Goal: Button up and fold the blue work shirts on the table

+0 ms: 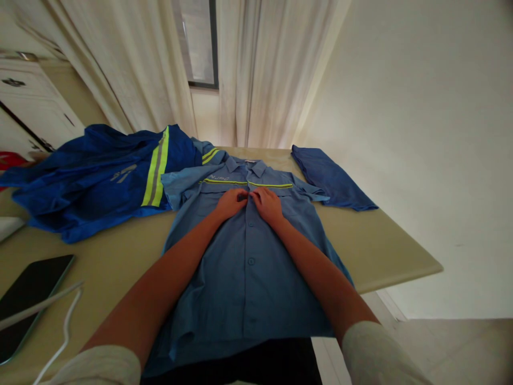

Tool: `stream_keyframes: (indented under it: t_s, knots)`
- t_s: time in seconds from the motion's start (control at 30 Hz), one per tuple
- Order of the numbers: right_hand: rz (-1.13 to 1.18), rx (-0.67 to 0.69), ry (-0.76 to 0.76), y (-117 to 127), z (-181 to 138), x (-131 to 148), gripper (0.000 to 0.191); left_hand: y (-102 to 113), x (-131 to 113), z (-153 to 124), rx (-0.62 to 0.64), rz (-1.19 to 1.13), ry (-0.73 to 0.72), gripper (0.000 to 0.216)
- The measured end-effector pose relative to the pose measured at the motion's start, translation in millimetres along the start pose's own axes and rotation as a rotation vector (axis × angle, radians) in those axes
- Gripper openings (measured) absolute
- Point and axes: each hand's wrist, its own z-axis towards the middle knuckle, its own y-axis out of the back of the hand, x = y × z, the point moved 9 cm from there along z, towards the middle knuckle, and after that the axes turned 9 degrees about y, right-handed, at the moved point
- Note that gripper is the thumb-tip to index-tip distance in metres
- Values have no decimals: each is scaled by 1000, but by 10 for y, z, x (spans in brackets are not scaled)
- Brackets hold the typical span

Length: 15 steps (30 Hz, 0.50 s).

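Observation:
A blue-grey short-sleeved work shirt (pixel 224 299) lies face up on the table, its collar away from me and its hem hanging over the near edge. A thin yellow stripe crosses its chest. My left hand (pixel 233 202) pinches the front placket at chest height. Right beside it, my right hand (pixel 266 203) has its fingers closed on the other side of the same placket. Whatever button lies between the fingertips is hidden. Below the hands, buttons show down the front, one of them large and clear near the belly.
A bright blue garment (pixel 96 182) with a yellow-grey reflective band is heaped at left. Folded navy cloth (pixel 331 179) lies at the back right of the table (pixel 385 246). A dark tablet (pixel 32 299) and white cable (pixel 66 326) are at the near left. Curtains hang behind.

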Motion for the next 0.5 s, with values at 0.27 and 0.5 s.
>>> stream_keyframes:
  t_s: [0.27, 0.5]
  knots:
    - [160, 62, 47, 207, -570, 306, 14, -28, -263, -153, -63, 302, -202, 36]
    - [167, 159, 220, 134, -762, 447, 20, -60, -452, -345, 9, 375, -240, 39]
